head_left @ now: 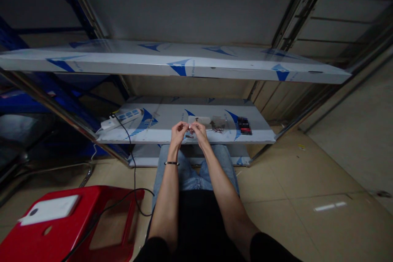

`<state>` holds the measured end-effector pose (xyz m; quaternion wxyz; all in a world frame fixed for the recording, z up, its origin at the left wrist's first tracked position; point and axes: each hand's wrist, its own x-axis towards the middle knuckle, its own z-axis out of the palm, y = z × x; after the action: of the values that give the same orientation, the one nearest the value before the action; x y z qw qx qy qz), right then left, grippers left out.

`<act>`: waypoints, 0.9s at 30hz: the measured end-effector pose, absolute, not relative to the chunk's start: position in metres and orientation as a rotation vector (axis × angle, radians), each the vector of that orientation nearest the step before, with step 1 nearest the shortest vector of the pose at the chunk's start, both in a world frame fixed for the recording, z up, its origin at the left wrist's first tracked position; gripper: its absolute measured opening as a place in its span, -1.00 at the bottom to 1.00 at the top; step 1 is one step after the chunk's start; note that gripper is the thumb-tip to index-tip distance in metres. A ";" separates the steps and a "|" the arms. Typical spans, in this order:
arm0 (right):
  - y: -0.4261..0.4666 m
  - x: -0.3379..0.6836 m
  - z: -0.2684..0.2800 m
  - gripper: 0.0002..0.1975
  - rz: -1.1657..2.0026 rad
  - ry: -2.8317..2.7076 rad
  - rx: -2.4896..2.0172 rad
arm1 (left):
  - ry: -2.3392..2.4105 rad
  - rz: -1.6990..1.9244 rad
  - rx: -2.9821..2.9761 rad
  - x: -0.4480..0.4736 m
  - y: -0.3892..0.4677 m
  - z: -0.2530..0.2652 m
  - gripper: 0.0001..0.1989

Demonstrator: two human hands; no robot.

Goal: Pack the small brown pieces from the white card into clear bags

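My left hand and my right hand meet over the front edge of the middle shelf, fingers pinched together. Between the fingertips is something tiny and pale, too small to name. Just below the hands, a few small dark pieces lie on the shelf. Behind my right hand lies a flat whitish sheet or packet, partly covered by the fingers. To its right sits a clear plastic bag with small reddish-brown pieces in it. Farther right is a blurred black and red item.
A white power strip with a black cable lies on the middle shelf at left. The upper shelf spans above my hands. At lower left, a red stool carries a white power-bank-like device.
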<state>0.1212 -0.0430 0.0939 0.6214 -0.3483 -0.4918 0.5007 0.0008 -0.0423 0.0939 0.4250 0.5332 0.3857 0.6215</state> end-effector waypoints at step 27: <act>-0.046 0.136 0.052 -0.48 1.133 -1.091 -1.187 | 1.112 1.651 0.533 0.037 -0.060 0.028 -0.60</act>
<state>0.1357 -0.0458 0.0522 0.5526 -0.5021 -0.4616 0.4791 0.0368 -0.0600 0.0277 0.5146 0.2217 0.4626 0.6871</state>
